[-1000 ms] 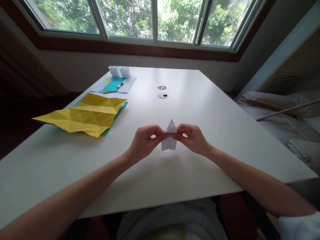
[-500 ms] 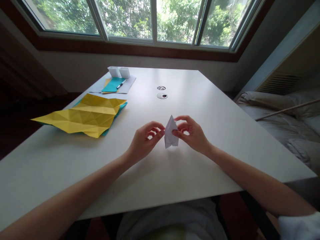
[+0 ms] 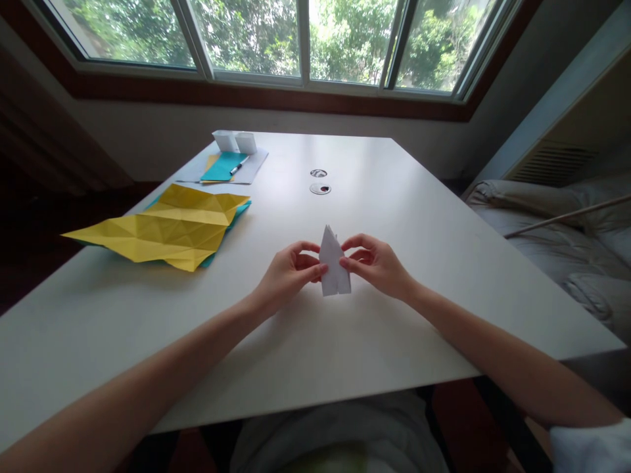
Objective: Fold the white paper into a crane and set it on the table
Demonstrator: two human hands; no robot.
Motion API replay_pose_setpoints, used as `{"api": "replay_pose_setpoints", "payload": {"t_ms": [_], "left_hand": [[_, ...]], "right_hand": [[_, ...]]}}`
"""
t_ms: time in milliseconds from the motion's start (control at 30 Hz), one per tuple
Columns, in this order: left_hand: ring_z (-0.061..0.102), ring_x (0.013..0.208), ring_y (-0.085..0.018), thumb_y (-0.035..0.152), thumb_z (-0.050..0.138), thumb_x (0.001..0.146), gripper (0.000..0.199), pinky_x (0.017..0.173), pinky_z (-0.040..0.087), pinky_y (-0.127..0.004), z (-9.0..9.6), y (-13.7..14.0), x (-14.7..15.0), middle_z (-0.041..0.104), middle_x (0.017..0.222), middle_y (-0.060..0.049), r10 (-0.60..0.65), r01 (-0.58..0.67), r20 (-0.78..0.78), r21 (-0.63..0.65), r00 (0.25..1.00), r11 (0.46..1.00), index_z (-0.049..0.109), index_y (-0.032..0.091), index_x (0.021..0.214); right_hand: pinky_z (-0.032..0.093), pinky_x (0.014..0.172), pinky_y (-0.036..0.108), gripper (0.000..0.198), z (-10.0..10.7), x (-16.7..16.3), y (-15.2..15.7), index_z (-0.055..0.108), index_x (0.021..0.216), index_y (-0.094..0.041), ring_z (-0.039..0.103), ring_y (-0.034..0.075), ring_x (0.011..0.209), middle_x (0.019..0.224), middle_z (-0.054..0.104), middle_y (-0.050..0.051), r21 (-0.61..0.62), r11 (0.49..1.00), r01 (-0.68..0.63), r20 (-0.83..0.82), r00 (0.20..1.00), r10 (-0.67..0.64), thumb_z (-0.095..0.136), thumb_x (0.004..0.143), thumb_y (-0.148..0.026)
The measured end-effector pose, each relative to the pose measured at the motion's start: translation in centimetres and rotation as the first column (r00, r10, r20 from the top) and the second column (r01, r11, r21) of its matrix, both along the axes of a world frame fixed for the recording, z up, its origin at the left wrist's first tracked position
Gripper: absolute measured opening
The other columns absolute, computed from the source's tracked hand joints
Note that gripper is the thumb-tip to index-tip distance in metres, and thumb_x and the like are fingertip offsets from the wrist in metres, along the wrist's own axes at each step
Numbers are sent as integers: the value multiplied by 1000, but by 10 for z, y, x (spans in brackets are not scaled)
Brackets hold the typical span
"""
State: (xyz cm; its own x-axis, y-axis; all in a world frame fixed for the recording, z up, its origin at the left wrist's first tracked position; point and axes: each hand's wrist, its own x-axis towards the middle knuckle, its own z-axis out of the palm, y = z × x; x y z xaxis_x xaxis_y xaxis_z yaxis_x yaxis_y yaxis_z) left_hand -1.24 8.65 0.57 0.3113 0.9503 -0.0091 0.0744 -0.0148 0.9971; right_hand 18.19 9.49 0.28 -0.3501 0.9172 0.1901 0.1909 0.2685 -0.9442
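A small piece of folded white paper (image 3: 332, 266), pointed at the top and split at its lower edge, is held upright over the near part of the table. My left hand (image 3: 290, 270) pinches its left side, thumb on the face towards me. On the opposite side my right hand (image 3: 375, 264) grips the edge between thumb and fingers. The fingertips behind the paper are partly hidden.
Creased yellow paper (image 3: 167, 230) lies over teal paper (image 3: 241, 211) on the left of the white table (image 3: 384, 348). Farther back are teal sheets (image 3: 223, 167), a pen (image 3: 239, 165) and white folded-paper shapes (image 3: 245, 142). Two round discs (image 3: 320, 189) lie mid-table.
The left hand has closed on the left side of the folded paper, which it was only touching or near before. The paper has turned to face me more squarely, its tip shifting left.
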Motion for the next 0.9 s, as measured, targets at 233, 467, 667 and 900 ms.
{"api": "replay_pose_setpoints", "payload": {"t_ms": [233, 467, 667, 900], "left_hand": [[60, 83, -22, 34, 63, 71, 31, 73, 47, -34, -6, 1, -5, 66, 92, -7, 92, 61, -481, 294, 872, 954, 61, 17, 96], [52, 99, -28, 44, 59, 73, 32, 82, 39, -41, -11, 2, -6, 62, 100, -7, 238, 130, -726, 411, 645, 902, 66, 23, 97], [52, 94, -28, 46, 58, 73, 27, 76, 37, -39, -10, 2, -4, 63, 93, -6, 243, 134, -751, 403, 614, 906, 67, 24, 85], [52, 87, -27, 46, 58, 72, 25, 69, 36, -36, -10, 2, -2, 64, 83, -5, 240, 146, -772, 394, 588, 908, 62, 21, 76]], "right_hand": [[48, 64, 29, 21, -2, 3, 2, 62, 88, -21, 58, 14, 72, 90, 64, 3, 175, 984, 31, 362, 927, -93, 66, 72, -32], [43, 64, 26, 18, -1, 4, 0, 64, 89, -20, 56, 14, 75, 83, 64, 2, 243, 970, -4, 496, 860, -121, 63, 75, -31], [41, 65, 27, 21, -4, 6, 2, 66, 90, -22, 56, 15, 72, 80, 65, 1, 209, 978, -14, 576, 810, -111, 66, 72, -33], [43, 71, 29, 23, -4, 2, -3, 65, 98, -20, 56, 17, 78, 85, 66, 4, 238, 971, -31, 599, 791, -121, 59, 78, -29]]}}
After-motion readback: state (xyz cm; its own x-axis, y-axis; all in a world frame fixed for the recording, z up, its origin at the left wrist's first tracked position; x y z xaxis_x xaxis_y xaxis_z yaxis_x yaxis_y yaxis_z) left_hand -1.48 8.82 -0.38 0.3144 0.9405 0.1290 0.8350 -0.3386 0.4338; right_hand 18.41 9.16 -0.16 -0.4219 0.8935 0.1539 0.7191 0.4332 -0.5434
